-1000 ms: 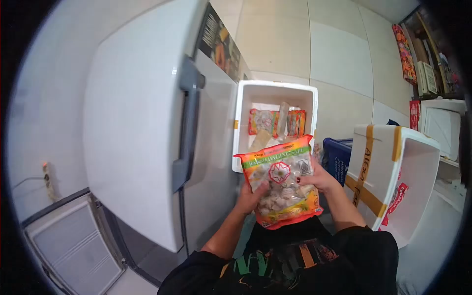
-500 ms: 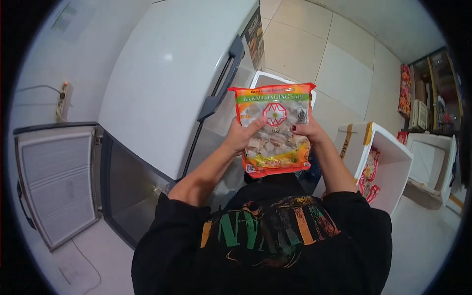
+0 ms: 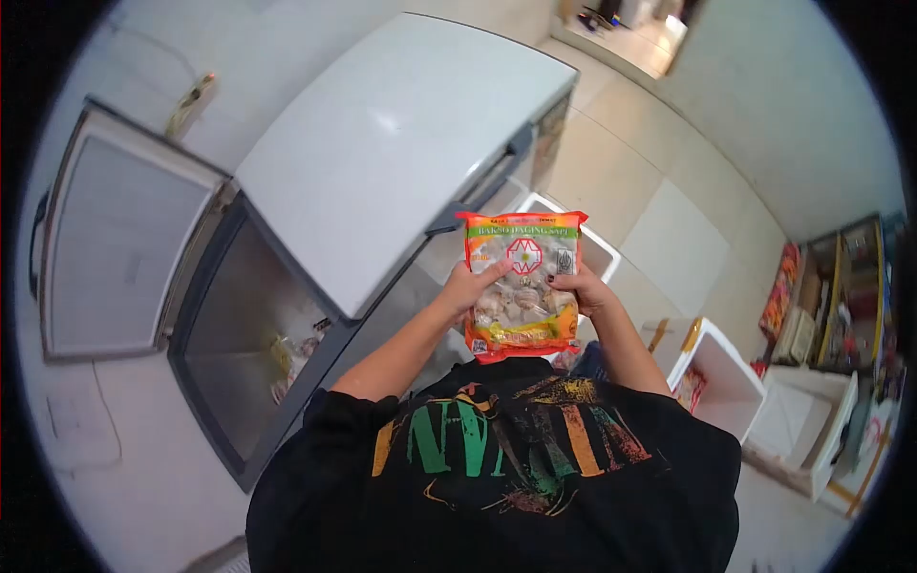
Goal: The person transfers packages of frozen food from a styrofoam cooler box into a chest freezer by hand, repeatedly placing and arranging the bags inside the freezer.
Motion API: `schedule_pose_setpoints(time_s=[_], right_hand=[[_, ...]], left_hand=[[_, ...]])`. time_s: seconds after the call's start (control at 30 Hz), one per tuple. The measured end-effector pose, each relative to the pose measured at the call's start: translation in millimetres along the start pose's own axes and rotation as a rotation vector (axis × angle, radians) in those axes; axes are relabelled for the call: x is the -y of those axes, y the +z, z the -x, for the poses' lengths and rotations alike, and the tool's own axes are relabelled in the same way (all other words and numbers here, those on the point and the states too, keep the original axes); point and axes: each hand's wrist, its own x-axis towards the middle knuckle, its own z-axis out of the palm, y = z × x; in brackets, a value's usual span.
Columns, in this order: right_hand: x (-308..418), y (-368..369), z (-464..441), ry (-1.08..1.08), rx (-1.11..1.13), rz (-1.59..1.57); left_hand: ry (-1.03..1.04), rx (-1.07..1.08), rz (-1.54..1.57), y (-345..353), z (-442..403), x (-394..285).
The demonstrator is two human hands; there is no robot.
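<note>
A clear plastic bag of meatballs (image 3: 525, 298) with red, green and orange print is held upright in front of my chest, its label facing me. My left hand (image 3: 475, 286) grips its left edge, thumb lying over the front. On the right edge my right hand (image 3: 585, 288) is closed, thumb on the front and fingers behind, out of sight. Behind the bag, a white foam box (image 3: 600, 256) is mostly covered by it. Left of my arms, the chest freezer (image 3: 234, 353) stands with one lid (image 3: 124, 248) raised and some packets (image 3: 294, 358) inside.
The freezer's closed white lid (image 3: 401, 124) extends ahead on the left. At right, another foam box (image 3: 731, 377) holds red packets, beside a white foam lid or box (image 3: 802, 420). A shelf unit (image 3: 855, 286) stands at the far right. A power strip (image 3: 191, 103) is by the wall.
The view has swung left, bringing more of the open freezer and its packets into sight. The bag has come up off the foam box towards my chest, still in both hands.
</note>
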Motion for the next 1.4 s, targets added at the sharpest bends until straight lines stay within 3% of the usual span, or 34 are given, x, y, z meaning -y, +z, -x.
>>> schedule_pose_setpoints(time_s=[0.07, 0.17, 0.23, 0.37, 0.4, 0.43, 0.5, 0.57, 0.6, 0.7, 0.77, 0.83, 0.9, 0.97, 1.07, 1.13, 1.23, 1.3, 1.4], right_hand=[[7.2, 16.2, -9.8, 0.248, 0.059, -0.012], [-3.3, 59.6, -27.5, 0.199, 0.130, 0.115], [-12.7, 86.7, -24.6, 0.354, 0.179, 0.231], [-42.2, 107.3, -61.1, 0.523, 0.579, 0.372], [-57.6, 108.8, -58.3, 0.591, 0.701, 0.409], [-110.6, 155.6, -72.9, 0.775, 1.100, 0.485], [-224.8, 288.1, -9.9, 1.012, 1.813, 0.569], [-156.6, 230.0, -17.4, 0.952, 1.339, 0.819], [-128.0, 204.3, -7.5, 0.783, 0.983, 0.586], [-157.0, 240.4, -15.6, 1.018, 1.039, 0.753], [-168.3, 271.1, 5.8, 1.096, 1.260, 0.822], [-192.2, 290.8, 32.0, 1.144, 1.461, 0.879], [-224.8, 297.8, 63.6, 1.084, 1.768, 0.869], [-234.5, 309.1, 102.1, 1.147, 1.784, 0.859], [-297.0, 290.0, 125.2, 1.440, 1.745, 0.839], [-321.3, 278.0, 138.6, 1.472, 1.862, 0.863], [-337.6, 279.1, 170.0, 1.505, 2.001, 0.863], [-349.5, 285.8, 191.4, 1.657, 2.008, 0.693], [-379.0, 289.1, 198.2, 1.611, 2.098, 0.890]], left_hand=[[-0.065, -0.113, 0.085, -5.4, 21.7, -1.2], [0.001, -0.271, 0.235, -25.1, 63.2, -0.2], [0.128, -0.394, 0.234, -41.3, 96.2, 27.5], [0.323, -0.642, 0.447, -51.5, 156.3, 36.5], [0.375, -0.656, 0.529, -49.0, 180.9, 48.4], [0.612, -0.913, 0.608, -31.6, 250.7, 80.7], [1.137, -1.401, 0.667, 26.0, 368.6, 158.1], [0.858, -1.132, 0.606, -11.3, 326.6, 118.8], [0.768, -0.946, 0.670, -33.5, 291.1, 111.6], [1.012, -1.142, 0.774, -1.5, 323.7, 131.8], [0.867, -1.635, 0.752, 21.5, 343.2, 153.3], [0.895, -1.748, 0.836, 63.3, 368.8, 151.2], [0.817, -1.838, 0.896, 96.6, 397.3, 166.3], [0.854, -1.849, 1.019, 114.8, 417.7, 197.1], [1.024, -1.795, 1.068, 139.8, 431.1, 218.5], [1.127, -2.053, 1.076, 149.5, 425.0, 228.3], [1.184, -2.115, 0.988, 163.0, 439.9, 257.1], [1.149, -2.151, 0.998, 167.8, 457.5, 273.7], [1.117, -2.095, 1.082, 171.5, 478.4, 282.9]])
